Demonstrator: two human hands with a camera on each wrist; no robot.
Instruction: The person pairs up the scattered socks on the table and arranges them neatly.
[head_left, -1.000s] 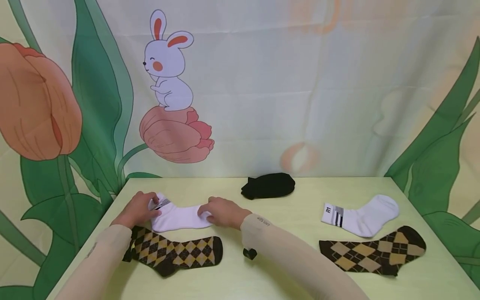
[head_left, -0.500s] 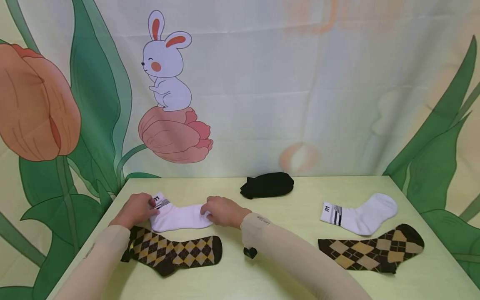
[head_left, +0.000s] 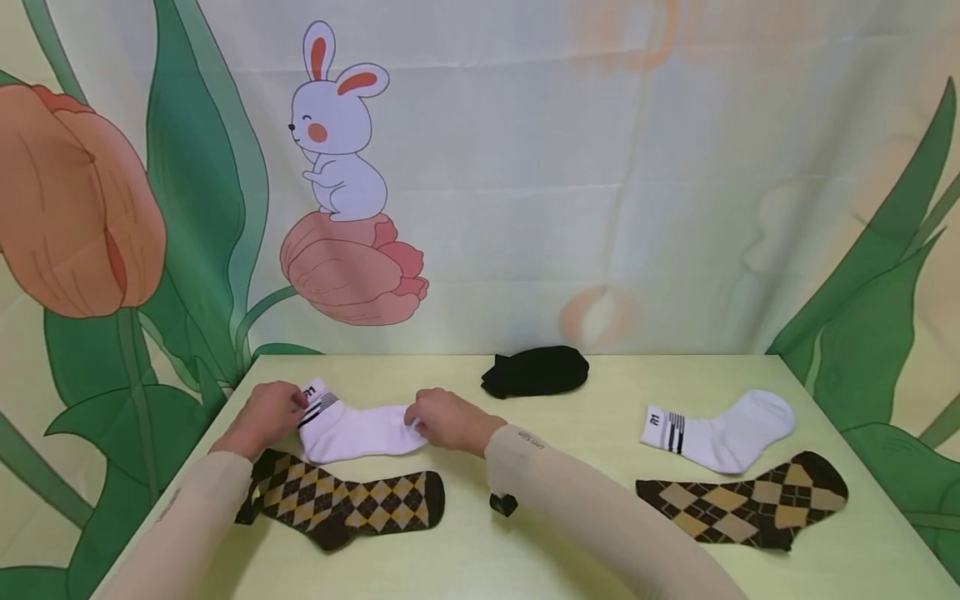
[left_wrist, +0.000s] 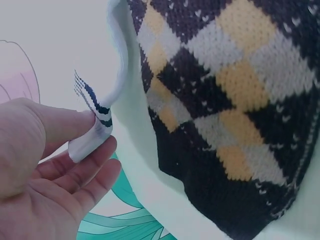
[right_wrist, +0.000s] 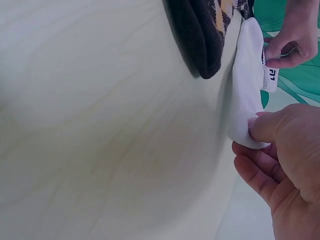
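Observation:
A white sock [head_left: 360,433] with black stripes lies stretched sideways between both hands at the table's left. My left hand [head_left: 267,417] pinches its striped cuff [left_wrist: 95,132], thumb on top and fingers beneath, as the left wrist view shows. At the other end my right hand [head_left: 453,422] pinches the toe [right_wrist: 250,132] between thumb and fingers. Just in front of it lies a brown argyle sock [head_left: 352,504] with yellow and tan diamonds, its top end close to the left wrist.
A second white striped sock [head_left: 720,432] and another argyle sock [head_left: 750,504] lie on the right of the pale table [head_left: 555,467]. Black socks [head_left: 536,372] lie at the back middle. Behind the table hangs a printed cloth [head_left: 510,183] with a rabbit and tulips.
My left hand has shifted slightly left on the cuff, so its logo and stripes now show. My right hand has edged a little to the right at the toe.

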